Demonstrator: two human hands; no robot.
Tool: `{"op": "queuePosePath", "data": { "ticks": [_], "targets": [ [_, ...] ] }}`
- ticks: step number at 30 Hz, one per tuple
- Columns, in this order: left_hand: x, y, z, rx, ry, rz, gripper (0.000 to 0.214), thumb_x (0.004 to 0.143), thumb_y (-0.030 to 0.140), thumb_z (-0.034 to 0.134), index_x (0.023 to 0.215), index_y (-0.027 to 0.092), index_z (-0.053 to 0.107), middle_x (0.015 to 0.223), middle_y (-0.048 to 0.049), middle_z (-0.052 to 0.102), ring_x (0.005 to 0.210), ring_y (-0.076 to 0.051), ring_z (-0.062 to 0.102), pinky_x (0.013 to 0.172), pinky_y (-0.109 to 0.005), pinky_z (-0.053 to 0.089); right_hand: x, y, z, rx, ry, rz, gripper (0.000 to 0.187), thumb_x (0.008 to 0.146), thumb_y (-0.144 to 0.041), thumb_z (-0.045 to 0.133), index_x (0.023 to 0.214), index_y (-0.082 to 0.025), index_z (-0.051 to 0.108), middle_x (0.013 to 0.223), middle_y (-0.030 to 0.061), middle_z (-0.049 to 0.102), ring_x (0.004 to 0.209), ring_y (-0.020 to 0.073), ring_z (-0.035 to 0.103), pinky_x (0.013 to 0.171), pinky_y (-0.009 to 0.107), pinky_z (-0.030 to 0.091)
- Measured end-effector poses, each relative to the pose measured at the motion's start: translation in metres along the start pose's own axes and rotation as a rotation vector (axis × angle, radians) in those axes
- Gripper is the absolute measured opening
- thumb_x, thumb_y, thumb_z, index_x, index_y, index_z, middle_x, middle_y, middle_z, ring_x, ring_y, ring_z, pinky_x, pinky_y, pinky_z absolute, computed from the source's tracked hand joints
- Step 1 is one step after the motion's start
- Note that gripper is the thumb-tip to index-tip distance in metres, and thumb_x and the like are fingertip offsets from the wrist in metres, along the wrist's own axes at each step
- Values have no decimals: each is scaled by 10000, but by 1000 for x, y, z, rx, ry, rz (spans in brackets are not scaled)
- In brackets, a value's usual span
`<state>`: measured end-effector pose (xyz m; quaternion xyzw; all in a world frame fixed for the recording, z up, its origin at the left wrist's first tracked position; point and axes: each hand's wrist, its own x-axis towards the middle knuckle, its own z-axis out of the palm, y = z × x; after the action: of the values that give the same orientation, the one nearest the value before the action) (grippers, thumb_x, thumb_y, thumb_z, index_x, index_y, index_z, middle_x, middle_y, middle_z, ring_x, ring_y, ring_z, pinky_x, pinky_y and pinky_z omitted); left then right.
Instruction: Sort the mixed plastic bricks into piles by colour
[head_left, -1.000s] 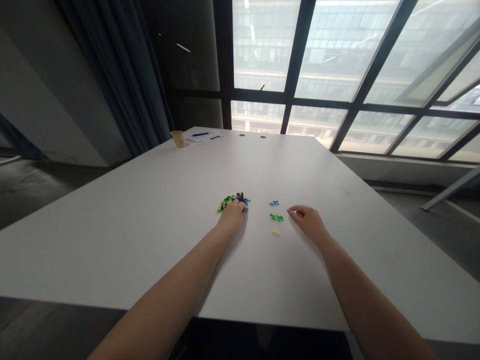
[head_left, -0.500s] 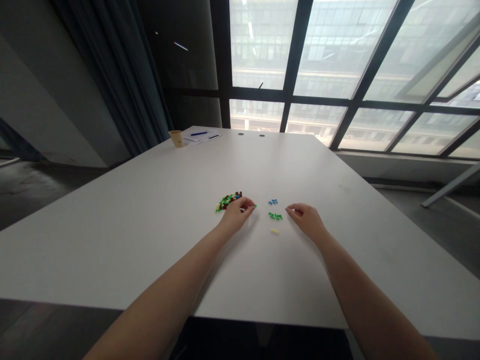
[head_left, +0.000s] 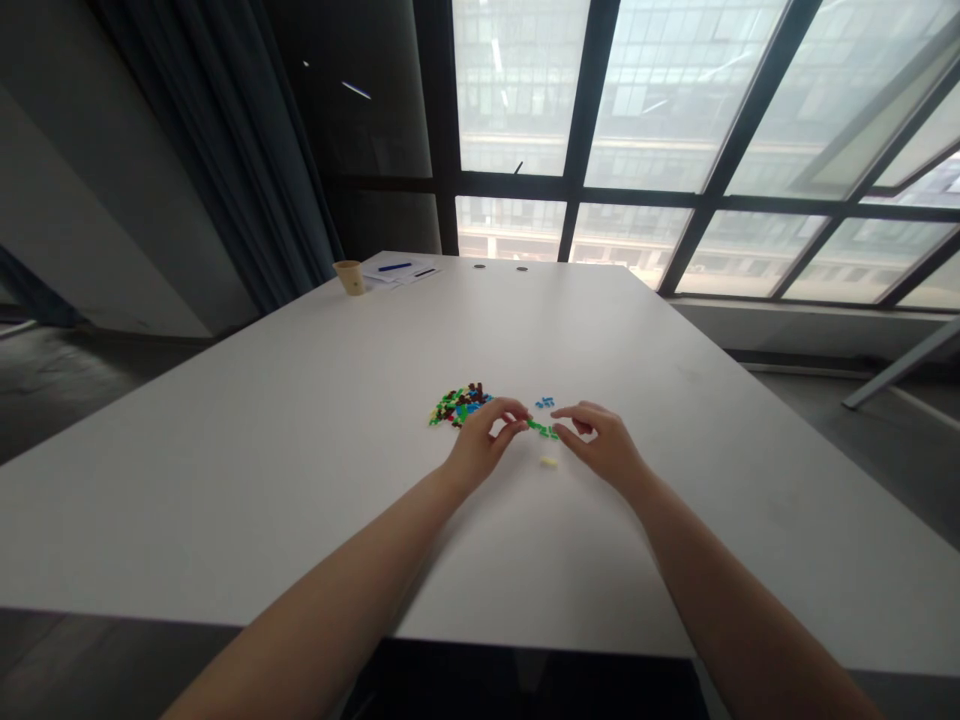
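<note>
A heap of small plastic bricks [head_left: 459, 406] in green, brown, blue and yellow lies on the white table. To its right are a small blue group [head_left: 545, 403], a small green group [head_left: 544, 430] and a single pale yellow brick [head_left: 550, 462]. My left hand [head_left: 484, 443] reaches in from the heap side, and its fingertips pinch a green brick [head_left: 529, 424] at the end of the green group. My right hand [head_left: 596, 441] is just right of the green group, its fingers apart and holding nothing.
The white table [head_left: 300, 500] runs far ahead. At its far end stand a tan paper cup [head_left: 349, 277] and papers [head_left: 397, 270] with a blue pen. Two round holes mark the far surface. Large windows stand behind the table, and dark curtains hang at left.
My left hand has moved right from the heap to the green group, carrying a green brick. My right hand has shifted slightly left, closer to the green group.
</note>
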<state>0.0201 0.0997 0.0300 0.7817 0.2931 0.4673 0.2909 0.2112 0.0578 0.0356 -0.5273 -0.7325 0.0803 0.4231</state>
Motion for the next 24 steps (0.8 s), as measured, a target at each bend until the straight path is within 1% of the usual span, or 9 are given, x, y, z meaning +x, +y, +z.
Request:
{"op": "queuePosePath", "data": {
  "ticks": [3,5,10,13,16,19,22,24],
  "targets": [
    [0,0,0,3,-20,-6,111,800,284,538,847,187,566,826,-17,629,751,-110,563,692,-234,447,-2,-9,6,53,54,-107,178,738,-304,596,866,-199,660,623,-9,498,599,112,459,612,253,395],
    [-1,0,1,12,-38,-11,110,799,286,537,842,189,565,818,-13,628,749,-112,562,690,-235,447,-3,-12,10,62,76,-136,168,731,-309,610,848,-199,660,640,-3,513,623,118,473,635,263,404],
    [-1,0,4,53,-102,-31,120,804,302,526,838,192,559,812,-8,623,751,-114,563,700,-238,453,-3,-12,16,47,75,-107,119,762,-287,575,769,-203,659,626,-1,520,627,121,483,638,259,402],
    [2,-5,3,115,-112,-60,144,812,277,505,925,196,540,874,-22,621,773,-122,565,722,-257,459,-2,-3,15,3,37,-43,119,759,-280,573,768,-197,658,644,6,534,631,123,490,623,249,389],
    [7,-15,-8,333,-52,-121,194,787,189,501,978,179,537,933,-54,610,835,-152,555,805,-311,438,-2,11,15,-127,-53,82,110,741,-276,582,745,-205,666,621,0,524,613,124,485,606,245,367],
    [14,-27,-27,574,-39,-272,174,741,149,506,891,175,590,936,-72,604,903,-195,543,836,-341,420,-3,20,17,-254,-176,172,117,735,-279,577,733,-218,677,628,1,535,619,125,492,612,243,349],
    [17,-36,-44,671,-55,-432,188,727,168,504,871,181,624,927,-78,611,900,-209,548,816,-331,422,-5,20,21,-323,-228,199,134,742,-293,567,751,-227,683,668,8,562,641,126,501,623,243,336],
    [18,-40,-50,673,-71,-495,209,724,179,503,881,181,640,936,-82,617,888,-208,553,804,-317,422,-6,18,23,-333,-236,201,141,743,-303,564,765,-229,683,688,11,575,649,125,504,628,243,331]
  ]
}}
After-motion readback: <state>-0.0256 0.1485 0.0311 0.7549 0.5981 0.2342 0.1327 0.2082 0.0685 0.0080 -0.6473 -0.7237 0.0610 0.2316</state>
